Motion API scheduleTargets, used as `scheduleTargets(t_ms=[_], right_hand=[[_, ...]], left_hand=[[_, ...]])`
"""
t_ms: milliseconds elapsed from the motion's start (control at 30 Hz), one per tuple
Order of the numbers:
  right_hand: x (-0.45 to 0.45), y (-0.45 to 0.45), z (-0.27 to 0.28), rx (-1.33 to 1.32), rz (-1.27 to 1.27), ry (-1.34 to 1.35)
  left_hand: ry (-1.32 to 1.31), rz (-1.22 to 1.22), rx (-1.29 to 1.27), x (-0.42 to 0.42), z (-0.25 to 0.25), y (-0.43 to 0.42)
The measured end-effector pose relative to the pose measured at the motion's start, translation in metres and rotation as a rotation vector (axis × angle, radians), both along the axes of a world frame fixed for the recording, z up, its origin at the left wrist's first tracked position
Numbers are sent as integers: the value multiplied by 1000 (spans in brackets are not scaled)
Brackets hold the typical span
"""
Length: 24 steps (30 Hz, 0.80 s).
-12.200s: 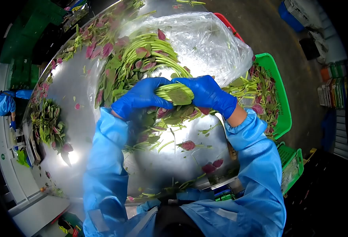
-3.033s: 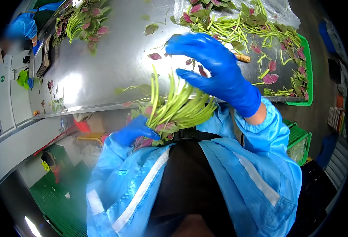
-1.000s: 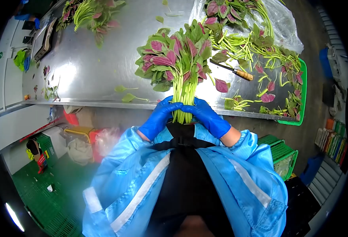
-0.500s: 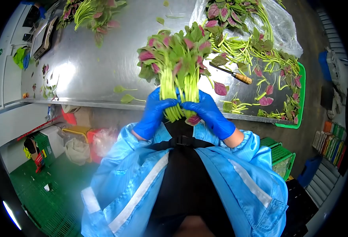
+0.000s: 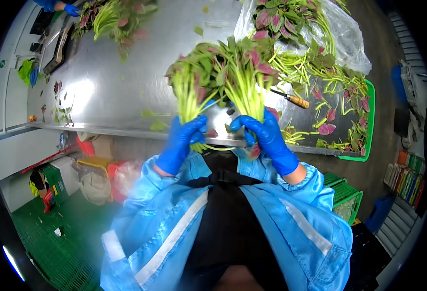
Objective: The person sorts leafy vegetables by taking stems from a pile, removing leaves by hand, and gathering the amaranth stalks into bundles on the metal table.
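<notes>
My left hand [image 5: 182,143], in a blue glove, is closed round the stems of one bunch of red-and-green leafy stalks [image 5: 188,94]. My right hand [image 5: 268,138], gloved too, grips a second bunch [image 5: 245,92] by its stems. Both bunches stand leaves up over the near edge of the metal table [image 5: 141,87], apart at the stems and touching at the leaves. Right of them lies a knife with a wooden handle [image 5: 297,101], its blade partly covered by leaves. Loose cut stems [image 5: 291,68] are scattered behind it.
More leafy stalks lie on a clear plastic sheet [image 5: 351,34] at the back right. A green crate [image 5: 370,121] adjoins the table's right end. Another leafy pile [image 5: 119,22] is at the back left, near a co-worker's gloved hand [image 5: 71,9]. Green crates [image 5: 345,196] stand low on the right.
The stalks, held together as one bunch a second ago, are now divided between my two hands, which have moved apart. A co-worker's hand has come into view at the top left.
</notes>
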State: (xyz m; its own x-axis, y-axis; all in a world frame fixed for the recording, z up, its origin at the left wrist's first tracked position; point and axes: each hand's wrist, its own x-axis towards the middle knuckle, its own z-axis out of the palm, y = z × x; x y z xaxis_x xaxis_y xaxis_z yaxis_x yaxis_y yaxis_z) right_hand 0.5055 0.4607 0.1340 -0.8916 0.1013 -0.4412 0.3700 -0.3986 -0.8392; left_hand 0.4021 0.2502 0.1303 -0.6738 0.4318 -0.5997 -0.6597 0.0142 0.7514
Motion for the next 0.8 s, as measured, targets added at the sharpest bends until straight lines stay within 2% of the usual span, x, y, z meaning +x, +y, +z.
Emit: scheduleTargets(t_ms=[33,67,100,200,233,300,333,367,433,467,500,567,600,700,733,800], right_hand=[[-2,15,-3,-23,40,24],[-14,14,-22,53,-84,-7],[-23,30,-69,71,-103,-93],[-30,47,-28,285,-41,-84],[-29,44,13,192,-74,-39],[-42,56,-24,151,-180,73],[-51,61,-59,25,-314,-12],[-49,65,-51,131,-259,-157],[-47,74,-39,117,-201,-162],[-40,73,-26,158,-195,-89],[-39,70,-37,209,-287,85],[-42,85,-71,167,-285,-193],[-37,93,-77,233,-200,-320],[-38,82,-22,148,-344,-117],[-39,82,-17,135,-343,-21],[-52,81,-25,220,-351,-111]], left_hand=[[119,4,-93,-14,-13,-7],[113,21,-147,-36,-36,-14],[94,42,-204,-49,-50,-22],[198,83,-219,-63,-2,-21],[189,124,-212,-61,-1,-26],[233,210,-155,-87,-11,-26],[250,157,-107,-97,-34,-37],[219,202,-74,-96,-30,-50],[197,272,21,-119,-10,-56],[241,353,-2,-116,12,-52],[266,433,-33,-117,11,-54],[260,324,-282,-138,-36,-69],[214,271,-341,-137,-36,-73],[277,451,-76,-149,5,-89],[396,498,-207,-142,15,-77],[347,360,-318,-148,-10,-80]])
